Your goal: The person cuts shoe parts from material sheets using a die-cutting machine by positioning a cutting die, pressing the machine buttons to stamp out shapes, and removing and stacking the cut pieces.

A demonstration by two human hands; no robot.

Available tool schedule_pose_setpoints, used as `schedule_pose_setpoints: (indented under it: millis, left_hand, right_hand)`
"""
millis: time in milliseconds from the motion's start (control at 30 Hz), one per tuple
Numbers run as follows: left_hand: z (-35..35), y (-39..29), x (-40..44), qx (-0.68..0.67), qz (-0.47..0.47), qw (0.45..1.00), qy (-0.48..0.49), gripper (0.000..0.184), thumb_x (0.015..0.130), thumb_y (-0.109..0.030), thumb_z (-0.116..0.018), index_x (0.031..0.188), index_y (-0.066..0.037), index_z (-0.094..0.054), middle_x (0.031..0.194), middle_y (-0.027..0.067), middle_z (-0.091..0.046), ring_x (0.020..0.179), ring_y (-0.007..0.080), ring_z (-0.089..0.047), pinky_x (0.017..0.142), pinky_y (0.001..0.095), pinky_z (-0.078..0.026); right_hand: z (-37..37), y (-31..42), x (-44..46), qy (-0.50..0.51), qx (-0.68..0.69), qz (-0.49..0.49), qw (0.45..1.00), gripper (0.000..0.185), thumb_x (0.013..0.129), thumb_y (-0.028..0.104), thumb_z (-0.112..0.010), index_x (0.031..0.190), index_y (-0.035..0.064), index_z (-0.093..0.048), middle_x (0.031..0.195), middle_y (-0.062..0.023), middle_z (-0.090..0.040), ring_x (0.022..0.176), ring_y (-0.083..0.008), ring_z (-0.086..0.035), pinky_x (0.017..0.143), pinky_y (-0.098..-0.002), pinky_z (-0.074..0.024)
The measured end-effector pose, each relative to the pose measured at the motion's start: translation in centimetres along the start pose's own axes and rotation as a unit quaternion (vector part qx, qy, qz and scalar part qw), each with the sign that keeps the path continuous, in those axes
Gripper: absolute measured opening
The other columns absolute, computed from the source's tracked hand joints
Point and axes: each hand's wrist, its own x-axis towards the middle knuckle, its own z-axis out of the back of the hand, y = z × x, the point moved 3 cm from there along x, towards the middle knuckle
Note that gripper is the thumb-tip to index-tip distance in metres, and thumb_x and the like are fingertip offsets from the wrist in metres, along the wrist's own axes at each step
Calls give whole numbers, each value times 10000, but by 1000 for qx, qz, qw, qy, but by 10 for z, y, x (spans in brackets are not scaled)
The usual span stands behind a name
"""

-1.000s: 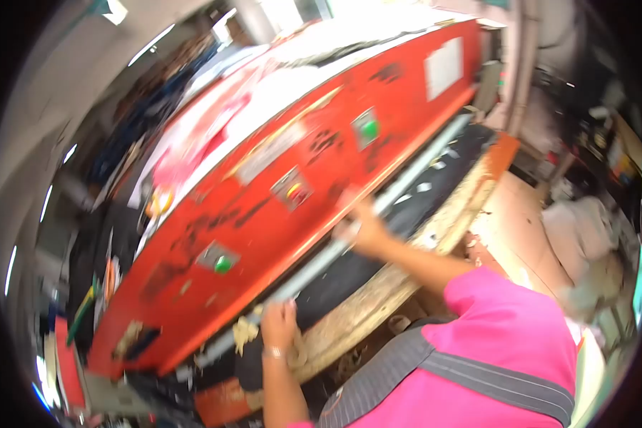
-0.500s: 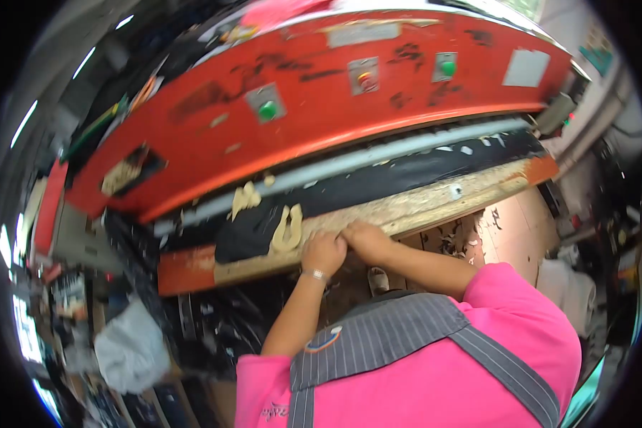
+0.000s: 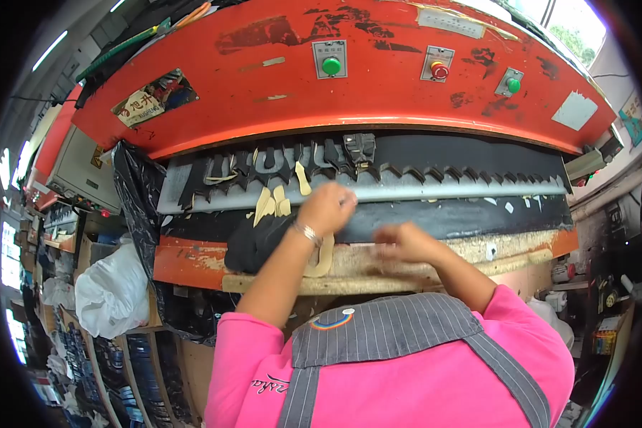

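single head-worn view, looking forward and steeply down from above the wearer's chest, close over the workbench (image 3: 421, 260)

Both Arms Forward, Hands Apart

The left hand (image 3: 327, 208) reaches farther forward, back upward, fingers curled inward and partly hidden. The right hand (image 3: 408, 244) sits nearer the body, its fingers pointing inward and blurred. Both elbows are bent, and the forearms angle toward each other.

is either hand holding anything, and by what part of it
It cannot be told. The left hand is curled, with no held thing clearly showing; the right hand is blurred, and nothing can be made out in it.
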Motion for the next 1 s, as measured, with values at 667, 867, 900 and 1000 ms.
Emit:
schedule_pose_setpoints:
  millis: [667,867,900,1000]
  left_hand:
    - [-35,122,149,151,201,967,31,419,1020,-335,-394,1434,-365,-451,1591,0,-272,1478,198,-211,1206,448,-147]
    - [-38,119,143,146,210,966,33,431,1026,-339,-376,1453,-354,-424,1604,-4,-238,1486,197,-184,1209,435,-130]
    - [-39,118,142,147,213,965,34,432,1026,-341,-375,1455,-356,-421,1605,-5,-235,1487,197,-181,1209,435,-130]
    - [-39,119,142,156,217,963,39,433,1024,-352,-374,1455,-364,-415,1609,-6,-226,1489,199,-172,1205,447,-136]
  right_hand:
    - [88,-10,176,-417,-180,-26,891,668,639,324,-774,1238,121,-556,1228,-228,-475,1177,-401,-459,973,-470,-458]
    - [64,-36,143,-505,-74,34,859,924,654,290,-839,1392,93,-320,1362,-214,-315,1303,-376,-308,1103,-479,-300]
    - [66,-38,146,-501,-57,11,863,927,652,291,-841,1395,96,-320,1360,-216,-316,1306,-379,-305,1103,-478,-300]
    - [72,-49,152,-492,-9,-45,869,970,647,295,-846,1415,102,-287,1351,-234,-334,1300,-374,-334,1095,-471,-318]
